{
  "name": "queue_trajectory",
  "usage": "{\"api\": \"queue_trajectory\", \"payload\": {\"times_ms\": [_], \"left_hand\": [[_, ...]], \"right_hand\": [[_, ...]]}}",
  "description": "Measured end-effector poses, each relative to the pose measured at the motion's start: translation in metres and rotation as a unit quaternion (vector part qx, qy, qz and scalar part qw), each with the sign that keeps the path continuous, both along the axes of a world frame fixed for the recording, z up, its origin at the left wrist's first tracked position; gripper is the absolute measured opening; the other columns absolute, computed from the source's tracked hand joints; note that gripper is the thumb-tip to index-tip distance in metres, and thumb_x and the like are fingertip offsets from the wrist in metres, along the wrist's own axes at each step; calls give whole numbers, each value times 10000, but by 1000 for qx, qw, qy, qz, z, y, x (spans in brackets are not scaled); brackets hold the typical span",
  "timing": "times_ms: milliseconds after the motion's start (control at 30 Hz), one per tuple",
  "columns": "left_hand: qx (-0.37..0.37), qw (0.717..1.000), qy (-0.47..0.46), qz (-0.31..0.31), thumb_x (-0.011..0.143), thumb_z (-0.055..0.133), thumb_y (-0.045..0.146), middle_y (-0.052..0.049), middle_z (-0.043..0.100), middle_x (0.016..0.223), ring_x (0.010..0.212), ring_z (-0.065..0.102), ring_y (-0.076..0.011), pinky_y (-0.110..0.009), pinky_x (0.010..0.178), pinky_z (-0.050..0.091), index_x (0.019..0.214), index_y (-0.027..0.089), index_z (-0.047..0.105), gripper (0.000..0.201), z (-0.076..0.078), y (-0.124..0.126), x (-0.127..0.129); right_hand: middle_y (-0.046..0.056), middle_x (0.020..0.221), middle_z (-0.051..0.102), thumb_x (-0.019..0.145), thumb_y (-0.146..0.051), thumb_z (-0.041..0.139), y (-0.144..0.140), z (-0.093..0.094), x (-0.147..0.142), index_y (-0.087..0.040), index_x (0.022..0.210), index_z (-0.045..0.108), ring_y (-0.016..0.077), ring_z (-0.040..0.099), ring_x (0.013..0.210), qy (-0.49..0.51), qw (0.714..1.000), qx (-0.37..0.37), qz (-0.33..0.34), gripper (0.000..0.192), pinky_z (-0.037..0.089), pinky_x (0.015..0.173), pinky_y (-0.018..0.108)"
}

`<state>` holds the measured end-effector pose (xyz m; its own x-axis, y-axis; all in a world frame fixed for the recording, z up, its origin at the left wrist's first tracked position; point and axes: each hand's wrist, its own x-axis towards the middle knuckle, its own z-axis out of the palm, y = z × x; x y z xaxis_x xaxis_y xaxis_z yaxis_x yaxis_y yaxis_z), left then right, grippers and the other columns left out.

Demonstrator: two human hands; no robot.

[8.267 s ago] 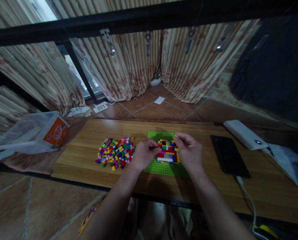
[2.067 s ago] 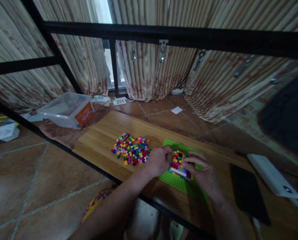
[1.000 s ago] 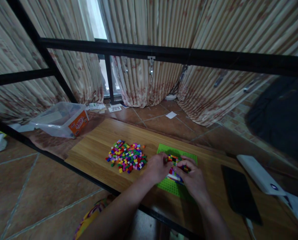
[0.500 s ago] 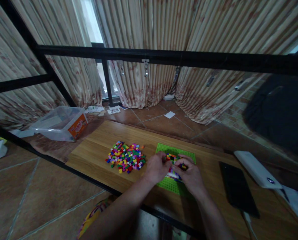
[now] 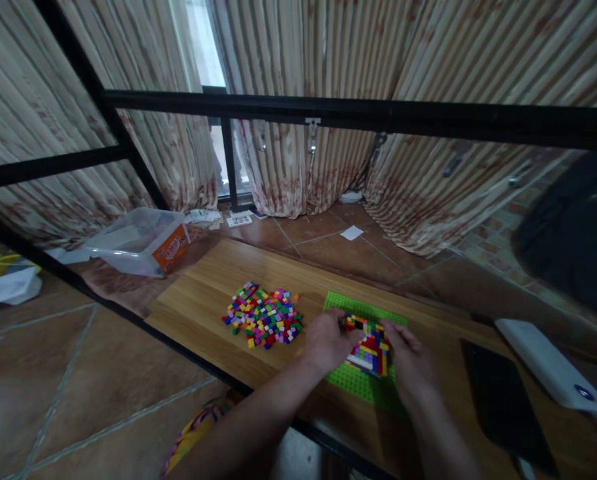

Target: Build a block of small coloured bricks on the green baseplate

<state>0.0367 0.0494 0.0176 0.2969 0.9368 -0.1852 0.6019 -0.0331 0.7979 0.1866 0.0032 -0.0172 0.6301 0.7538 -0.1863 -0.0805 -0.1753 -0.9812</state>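
Observation:
A green studded baseplate (image 5: 354, 381) lies on the wooden table (image 5: 213, 280). A block of small multicoloured bricks (image 5: 371, 347) is built on it. My left hand (image 5: 329, 339) rests at the block's left edge, fingers curled against it. On the right edge sits my right hand (image 5: 409, 355), fingertips touching the bricks. Whether either hand pinches a loose brick is hidden. A loose pile of small coloured bricks (image 5: 263, 315) lies on the table to the left of my left hand.
A black phone (image 5: 503, 400) and a white power bank (image 5: 548, 363) lie at the right. A clear plastic box with an orange label (image 5: 143, 240) stands left of the table. Black metal bars (image 5: 358, 115) cross overhead; curtains hang behind.
My hands have drawn apart to the two sides of the brick block, uncovering its top. The view has shifted slightly right.

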Motion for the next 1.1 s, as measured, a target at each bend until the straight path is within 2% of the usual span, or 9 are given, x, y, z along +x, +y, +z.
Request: {"api": "queue_trajectory", "payload": {"times_ms": [100, 233, 400, 533, 700, 833, 900, 1000, 1100], "left_hand": [[3, 1000, -9, 20, 730, 659, 471, -70, 708, 1036, 944, 655, -237, -326, 832, 518, 1134, 198, 617, 489, -4, -3, 3], [14, 1000, -7, 23, 727, 663, 487, -80, 703, 1048, 957, 652, -244, -342, 871, 522, 1141, 202, 612, 506, -7, -6, 4], [48, 999, 8, 0, 768, 607, 514, -108, 693, 1063, 979, 650, -266, -370, 878, 531, 1140, 183, 612, 498, -8, -9, 1], [68, 996, 31, -44, 799, 571, 436, -109, 699, 1045, 951, 662, -262, -362, 845, 547, 1128, 187, 618, 416, -2, -10, -8], [104, 992, 33, -57, 804, 517, 242, -114, 705, 1050, 965, 667, -251, -340, 853, 542, 1081, 176, 637, 308, 9, -3, -25], [139, 990, 17, -15, 816, 484, 184, -90, 710, 1031, 957, 661, -218, -317, 876, 526, 1042, 181, 654, 283, 12, 14, -45], [161, 987, 10, 27, 820, 499, 178, -86, 705, 1061, 990, 647, -207, -311, 923, 502, 1070, 172, 648, 291, 12, 28, -63], [191, 974, 34, 118, 839, 533, 207, -109, 692, 1092, 1028, 626, -222, -344, 967, 473, 1060, 148, 652, 258, 13, 54, -104], [203, 959, 52, 191, 865, 562, 316, -107, 681, 1134, 1073, 607, -233, -376, 998, 449, 1103, 160, 646, 296, 9, 77, -151]], "right_hand": [[48, 870, 725, 653, -548, 704, 0, 2, -3, -185, 947, 705, 205, 659, 775, -29, 999, -42, 11, 467, 516, 659, 305], [90, 1012, 713, 685, -534, 676, 1, -2, 0, -174, 1018, 688, 242, 659, 875, -78, 996, -45, -3, 491, 518, 739, 362], [100, 1021, 711, 774, -499, 608, -2, 4, -3, -196, 1083, 688, 276, 650, 937, -269, 961, -47, -46, 439, 471, 860, 431], [110, 978, 713, 809, -489, 585, -3, 18, -22, -174, 1072, 688, 247, 662, 830, -332, 941, 28, -64, 423, 495, 777, 378], [106, 935, 716, 830, -492, 584, 1, 23, -59, -162, 960, 691, 213, 669, 810, -295, 943, 155, -5, 370, 517, 767, 336], [89, 954, 722, 855, -453, 565, 1, 21, -79, -193, 923, 692, 211, 671, 853, -322, 928, 163, 93, 298, 518, 788, 333], [80, 952, 720, 869, -436, 548, 2, 20, -84, -205, 926, 686, 211, 665, 878, -336, 919, 164, 126, 274, 514, 805, 340], [79, 983, 705, 891, -426, 511, 3, 19, -92, -218, 989, 665, 219, 651, 920, -368, 903, 148, 165, 276, 510, 838, 372], [109, 1156, 652, 914, -427, 462, 7, 15, -104, -224, 1143, 607, 249, 600, 1082, -408, 876, 132, 223, 339, 468, 952, 441]]}}
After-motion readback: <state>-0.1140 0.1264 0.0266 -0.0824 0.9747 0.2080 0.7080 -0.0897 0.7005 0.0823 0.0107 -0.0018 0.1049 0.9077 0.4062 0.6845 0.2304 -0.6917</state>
